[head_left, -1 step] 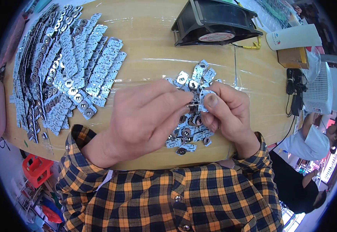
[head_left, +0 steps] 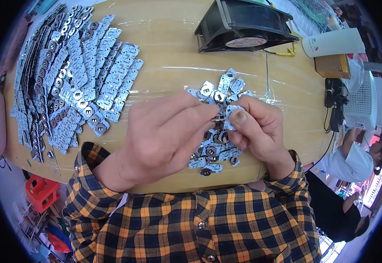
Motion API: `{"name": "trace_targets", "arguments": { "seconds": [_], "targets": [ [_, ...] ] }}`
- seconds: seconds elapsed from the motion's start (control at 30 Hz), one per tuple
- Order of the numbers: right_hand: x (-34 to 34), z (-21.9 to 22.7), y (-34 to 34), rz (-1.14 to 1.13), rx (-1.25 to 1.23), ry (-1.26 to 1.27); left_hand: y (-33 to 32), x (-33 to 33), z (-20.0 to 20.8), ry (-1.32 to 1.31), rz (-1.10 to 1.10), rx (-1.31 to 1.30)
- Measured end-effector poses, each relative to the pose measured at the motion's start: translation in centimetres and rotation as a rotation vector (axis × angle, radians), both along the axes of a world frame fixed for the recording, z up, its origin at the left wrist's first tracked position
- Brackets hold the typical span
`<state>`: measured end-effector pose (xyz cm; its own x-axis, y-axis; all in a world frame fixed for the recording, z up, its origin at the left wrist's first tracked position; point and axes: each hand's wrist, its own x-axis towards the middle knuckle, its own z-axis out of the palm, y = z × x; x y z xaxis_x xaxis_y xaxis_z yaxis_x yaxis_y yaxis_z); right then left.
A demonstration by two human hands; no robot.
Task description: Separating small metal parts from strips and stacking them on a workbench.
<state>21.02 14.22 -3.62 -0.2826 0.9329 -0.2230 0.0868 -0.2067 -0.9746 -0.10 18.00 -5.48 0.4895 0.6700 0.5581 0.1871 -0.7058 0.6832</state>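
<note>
Over the middle of the table my two hands meet, fingertips almost touching. My right hand (head_left: 260,127) is closed, pinching a small pale circuit board (head_left: 230,119) between thumb and fingers. From the left, my left hand (head_left: 164,133) reaches in with its fingers pinched together; a thin pale edge shows at the tips, but what it belongs to is hidden. Beneath both hands lies a loose pile of small circuit boards (head_left: 211,151), several with round metal coin-cell holders. My left hand covers part of this pile.
Long strips of joined circuit boards (head_left: 81,65) are heaped at the table's left. A black fan (head_left: 243,26) stands at the back. To the right are a white cup (head_left: 333,42), a cardboard box (head_left: 331,65), black cables (head_left: 334,98) and a white perforated basket (head_left: 359,103). Two people sit beyond.
</note>
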Motion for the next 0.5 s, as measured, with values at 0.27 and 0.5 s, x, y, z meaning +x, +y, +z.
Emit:
{"name": "trace_targets", "arguments": {
  "seconds": [0.27,0.5],
  "targets": [
    [-0.2,-1.0,1.1,0.003,0.020,-0.010,0.6,0.0,-1.2,0.020,0.054,-0.003],
    [0.2,-1.3,1.9,-0.030,-0.079,0.060,1.6,0.1,-0.7,0.002,0.074,-0.087]
  ]
}}
